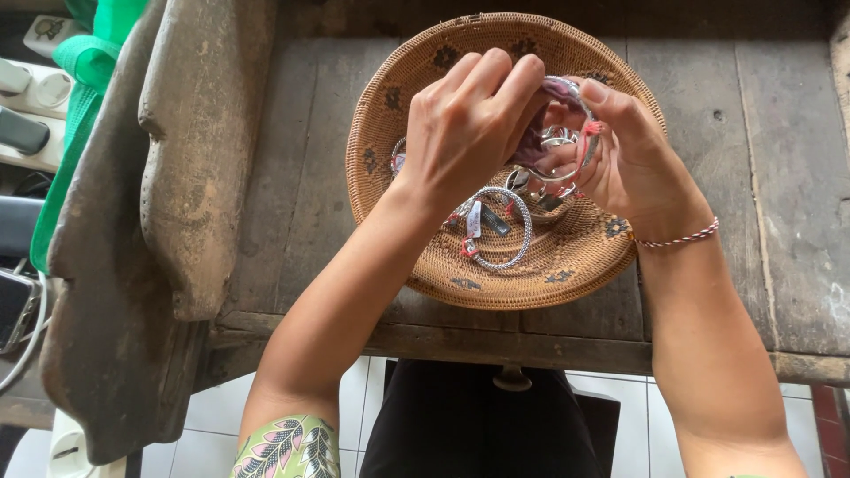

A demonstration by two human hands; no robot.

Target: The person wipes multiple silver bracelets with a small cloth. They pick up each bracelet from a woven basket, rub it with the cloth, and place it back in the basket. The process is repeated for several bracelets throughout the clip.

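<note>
Inside, woven basket (416, 97) holds silver bracelets (501, 232).

I see only small tags (475, 219) in the woven basket (390, 106), one white and one dark, tied to a silver bracelet (505, 228).

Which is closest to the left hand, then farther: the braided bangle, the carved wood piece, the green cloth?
From the left hand:
1. Braided bangle, just below it in the basket.
2. Carved wood piece, to the left.
3. Green cloth, far left.
</note>
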